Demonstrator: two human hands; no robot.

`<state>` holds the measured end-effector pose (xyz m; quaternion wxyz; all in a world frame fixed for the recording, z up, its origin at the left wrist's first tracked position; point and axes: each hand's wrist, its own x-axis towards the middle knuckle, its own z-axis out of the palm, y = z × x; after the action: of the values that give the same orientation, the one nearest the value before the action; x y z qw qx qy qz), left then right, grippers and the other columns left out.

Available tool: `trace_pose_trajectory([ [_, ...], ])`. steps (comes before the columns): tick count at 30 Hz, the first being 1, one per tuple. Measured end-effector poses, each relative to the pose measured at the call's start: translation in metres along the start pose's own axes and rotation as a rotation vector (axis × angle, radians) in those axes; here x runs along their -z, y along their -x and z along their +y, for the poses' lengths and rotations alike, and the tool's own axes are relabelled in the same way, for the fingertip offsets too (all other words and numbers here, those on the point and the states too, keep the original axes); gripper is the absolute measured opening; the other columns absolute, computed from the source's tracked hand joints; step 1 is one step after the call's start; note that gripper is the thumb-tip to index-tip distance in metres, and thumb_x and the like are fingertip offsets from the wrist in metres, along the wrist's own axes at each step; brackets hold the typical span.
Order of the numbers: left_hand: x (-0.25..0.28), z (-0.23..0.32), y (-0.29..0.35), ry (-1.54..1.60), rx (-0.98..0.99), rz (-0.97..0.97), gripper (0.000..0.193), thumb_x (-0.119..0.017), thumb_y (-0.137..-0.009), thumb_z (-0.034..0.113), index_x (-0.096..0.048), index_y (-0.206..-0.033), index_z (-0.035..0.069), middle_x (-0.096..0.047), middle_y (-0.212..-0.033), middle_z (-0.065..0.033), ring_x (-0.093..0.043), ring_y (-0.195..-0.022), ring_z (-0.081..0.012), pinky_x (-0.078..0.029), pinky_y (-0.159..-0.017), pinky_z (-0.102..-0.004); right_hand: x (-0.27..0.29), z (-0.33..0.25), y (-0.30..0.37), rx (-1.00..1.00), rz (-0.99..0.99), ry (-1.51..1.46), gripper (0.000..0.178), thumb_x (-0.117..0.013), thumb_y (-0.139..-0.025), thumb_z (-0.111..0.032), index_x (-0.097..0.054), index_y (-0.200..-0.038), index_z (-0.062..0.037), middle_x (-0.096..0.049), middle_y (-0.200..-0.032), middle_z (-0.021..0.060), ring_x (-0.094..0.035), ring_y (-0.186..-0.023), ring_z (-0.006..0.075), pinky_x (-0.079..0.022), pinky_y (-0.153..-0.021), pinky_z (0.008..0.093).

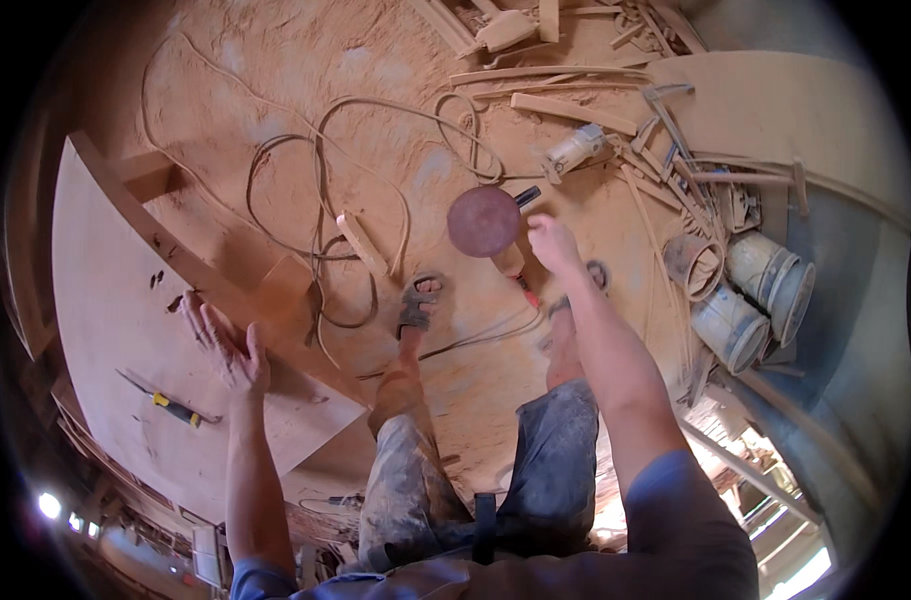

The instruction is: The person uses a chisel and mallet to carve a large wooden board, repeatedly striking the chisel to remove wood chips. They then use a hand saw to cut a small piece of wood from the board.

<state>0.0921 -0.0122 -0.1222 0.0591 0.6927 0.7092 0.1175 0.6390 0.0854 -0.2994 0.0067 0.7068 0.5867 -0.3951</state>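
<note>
My left hand lies open, its fingers spread, over the pale curved wooden panel at left, beside some dark holes near the panel's edge. On that panel, left of the hand, rests a thin-bladed hand tool with a yellow-and-black handle. My right hand is closed, fingers curled; anything inside them is hidden. Just left of it is a disc sander with a round brown disc facing up. The sander's black side handle sticks out beyond the disc, and its body is partly covered by the disc.
Looped cords run across the dusty floor. A small wood block lies ahead of my feet. At right stand several dirty buckets, near a pile of wood scraps and a whitish power tool.
</note>
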Motion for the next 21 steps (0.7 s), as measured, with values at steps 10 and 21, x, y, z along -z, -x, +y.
trace_pose_trajectory([
  [10, 0.030, 0.009, -0.006, -0.610, 0.142, -0.324, 0.073, -0.048, -0.104, 0.047, -0.029, -0.161, 0.006, -0.028, -0.167, -0.0169, -0.030, -0.152, -0.0378, -0.023, -0.124, -0.0477, -0.086, -0.037, -0.282, 0.045, -0.013, -0.036, 0.074, -0.058, -0.088, -0.025, -0.037, -0.155, -0.0008, -0.056, -0.139, 0.0333, -0.053, -0.133, 0.0449, -0.040, -0.115, 0.0473],
  [21, 0.005, -0.011, 0.041, -0.166, 0.411, -0.132, 0.076, -0.043, -0.104, 0.051, -0.028, -0.161, 0.004, -0.026, -0.167, -0.0197, -0.021, -0.155, -0.0386, -0.014, -0.125, -0.0498, -0.044, -0.011, -0.297, 0.201, 0.009, 0.352, 0.037, -0.056, -0.088, -0.015, -0.063, -0.121, -0.0018, -0.065, -0.122, 0.0267, -0.061, -0.117, 0.0439, -0.048, -0.102, 0.0486],
])
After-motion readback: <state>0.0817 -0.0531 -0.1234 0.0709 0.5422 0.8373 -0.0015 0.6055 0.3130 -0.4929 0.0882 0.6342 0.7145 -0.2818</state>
